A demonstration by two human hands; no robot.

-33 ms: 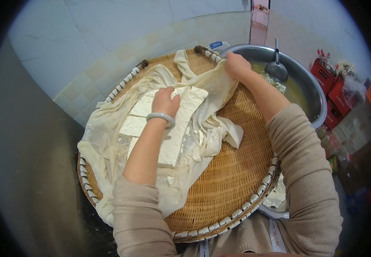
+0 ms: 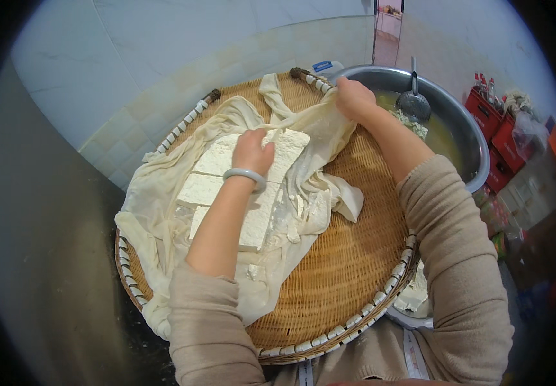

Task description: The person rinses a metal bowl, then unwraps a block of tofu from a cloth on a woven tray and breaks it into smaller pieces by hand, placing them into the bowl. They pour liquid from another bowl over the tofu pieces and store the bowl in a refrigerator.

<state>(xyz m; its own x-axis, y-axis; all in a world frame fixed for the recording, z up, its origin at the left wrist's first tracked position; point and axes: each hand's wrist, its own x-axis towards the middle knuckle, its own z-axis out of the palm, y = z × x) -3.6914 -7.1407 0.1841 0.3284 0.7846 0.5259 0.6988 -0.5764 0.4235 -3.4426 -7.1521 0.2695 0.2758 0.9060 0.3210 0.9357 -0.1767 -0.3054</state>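
Observation:
A slab of white tofu [image 2: 199, 190], cut into several blocks, lies on a cream cloth [image 2: 162, 219] spread over a round woven bamboo tray [image 2: 349, 270]. Over the tofu's far part, my left hand [image 2: 252, 153] has its fingers bent and closed on a block; the fingertips are partly hidden. A pale bangle [image 2: 244, 174] circles that wrist. At the tray's far right rim, my right hand [image 2: 355, 101] is closed on a gathered edge of the cloth, pulled up taut there. Small tofu crumbs [image 2: 257, 273] stick to the cloth near me.
Beyond the tray's right side stands a large metal basin [image 2: 467, 122] of yellowish liquid, with a perforated ladle [image 2: 413, 103] in it. Another bowl with white curd [image 2: 414, 293] sits under the tray's near right edge. Red crates [image 2: 485, 119] with bottles stand far right; a tiled wall [image 2: 181, 90] rises behind.
My left hand has shifted very slightly to the right over the tofu. My right hand keeps its hold on the cloth.

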